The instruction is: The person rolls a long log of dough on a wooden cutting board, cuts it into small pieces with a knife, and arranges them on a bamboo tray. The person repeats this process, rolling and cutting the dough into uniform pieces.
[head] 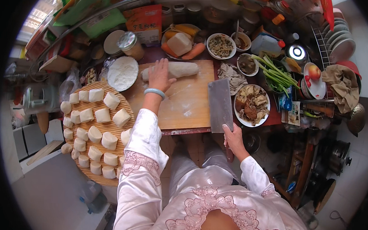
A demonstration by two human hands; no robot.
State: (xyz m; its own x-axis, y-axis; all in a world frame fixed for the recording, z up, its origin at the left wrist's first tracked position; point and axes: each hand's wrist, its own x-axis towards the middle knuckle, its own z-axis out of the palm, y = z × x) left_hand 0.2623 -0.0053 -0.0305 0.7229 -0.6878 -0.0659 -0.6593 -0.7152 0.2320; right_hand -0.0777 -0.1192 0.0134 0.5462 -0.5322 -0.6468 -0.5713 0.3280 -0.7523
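Note:
A thick log of dough (184, 69) lies across the far side of a floured wooden cutting board (188, 96). My left hand (160, 75) rests flat on the log's left part, fingers stretched forward, a pale bangle on the wrist. In my right hand (234, 139) is the handle of a Chinese cleaver (220, 101); its broad blade is at the board's right edge, near the front. To the left, a round slatted tray (102, 85) carries rows of cut dough pieces (103, 115). My left sleeve hides part of the tray's right side.
A bowl of flour (122, 73) stands left of the board. On the right are a crumpled cloth (232, 76), a plate of cooked food (252, 105) and green stalks (276, 73). Behind the board sit carrots (194, 51), a bowl of chopped greens (221, 46) and a lidded jar (131, 46).

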